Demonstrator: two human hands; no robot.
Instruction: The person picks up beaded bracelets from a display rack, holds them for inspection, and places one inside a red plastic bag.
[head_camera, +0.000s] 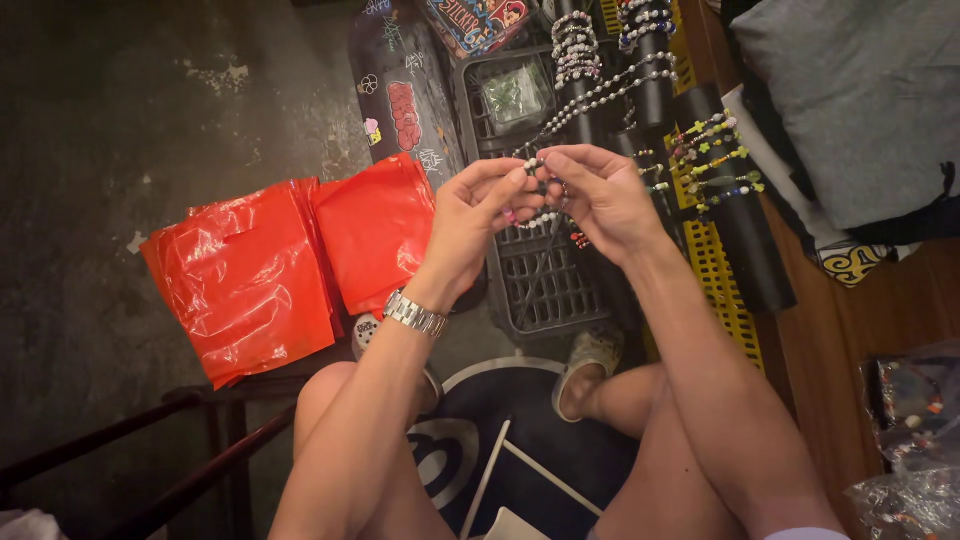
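- Hands meet at chest height: left hand (478, 208) and right hand (592, 195) both pinch a beaded strand (541, 218) between fingertips.
- Strand sags between them, running left to right, equally near both.
- Below it: black crate (540, 285); orange bags (290, 260) lie left.

Perhaps stall: bracelet display rolls (640, 60)

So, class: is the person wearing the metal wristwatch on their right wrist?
No: the metal wristwatch sits on the left wrist, below the left hand, while the right hand has a bare wrist.
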